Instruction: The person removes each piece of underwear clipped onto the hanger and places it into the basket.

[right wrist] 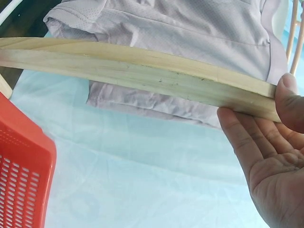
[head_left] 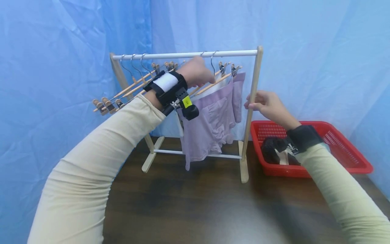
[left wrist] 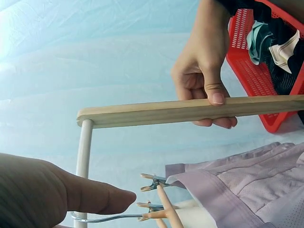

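Observation:
My left hand [head_left: 196, 73] is up at the white rail of a wooden clothes rack, next to the metal hook [head_left: 212, 62] of a hanger. In the left wrist view its thumb [left wrist: 102, 194] stretches past the rail [left wrist: 83, 152]; the other fingers are hidden, so their grip cannot be made out. Lilac shorts [head_left: 210, 118] hang from clip hangers just below this hand. My right hand [head_left: 268, 105] holds the rack's right wooden post [head_left: 253, 98], with the thumb on one side and the fingers on the other.
Several wooden clip hangers [head_left: 131, 89] without garments hang at the rail's left. A red plastic basket [head_left: 350, 167] with dark and light cloth items stands right of the rack. The rack's feet [head_left: 243, 169] rest on a dark wooden surface [head_left: 195, 203]; pale blue cloth hangs behind.

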The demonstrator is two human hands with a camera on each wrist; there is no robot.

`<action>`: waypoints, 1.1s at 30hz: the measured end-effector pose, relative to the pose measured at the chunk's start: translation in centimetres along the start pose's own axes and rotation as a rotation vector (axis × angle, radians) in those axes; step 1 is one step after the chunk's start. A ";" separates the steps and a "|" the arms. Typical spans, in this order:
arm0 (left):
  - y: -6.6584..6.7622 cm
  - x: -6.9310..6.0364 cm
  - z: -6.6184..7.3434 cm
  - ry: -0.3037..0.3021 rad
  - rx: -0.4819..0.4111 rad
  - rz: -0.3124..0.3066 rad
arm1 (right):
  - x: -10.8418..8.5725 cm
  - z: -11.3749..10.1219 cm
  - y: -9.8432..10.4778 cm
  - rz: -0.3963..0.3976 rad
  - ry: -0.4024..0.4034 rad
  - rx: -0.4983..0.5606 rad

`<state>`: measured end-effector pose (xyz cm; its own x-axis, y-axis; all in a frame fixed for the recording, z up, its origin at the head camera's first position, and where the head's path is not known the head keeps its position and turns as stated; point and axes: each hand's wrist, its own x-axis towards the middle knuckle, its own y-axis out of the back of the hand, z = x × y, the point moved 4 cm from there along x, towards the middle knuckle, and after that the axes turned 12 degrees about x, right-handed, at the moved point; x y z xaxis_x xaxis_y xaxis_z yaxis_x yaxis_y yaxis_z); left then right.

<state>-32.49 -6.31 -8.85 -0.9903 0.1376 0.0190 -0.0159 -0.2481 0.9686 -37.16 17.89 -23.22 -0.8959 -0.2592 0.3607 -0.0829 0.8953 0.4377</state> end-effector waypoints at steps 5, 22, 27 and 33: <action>-0.6 0.7 0.6 -0.003 -0.014 0.003 | 0.1 0.0 0.1 0.006 -0.003 0.004; -2.1 3.8 1.3 0.010 0.066 0.014 | 0.0 0.0 0.1 0.008 0.014 -0.006; -2.5 4.1 1.2 0.020 0.049 0.026 | -0.1 0.0 0.1 0.005 0.004 -0.002; -2.4 4.3 1.1 0.008 0.066 0.044 | -0.1 -0.1 0.0 0.003 0.005 0.000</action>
<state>-36.58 -4.08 -10.84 -0.9909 0.1206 0.0602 0.0365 -0.1901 0.9811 -37.08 17.88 -23.18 -0.8941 -0.2583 0.3659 -0.0801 0.8960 0.4368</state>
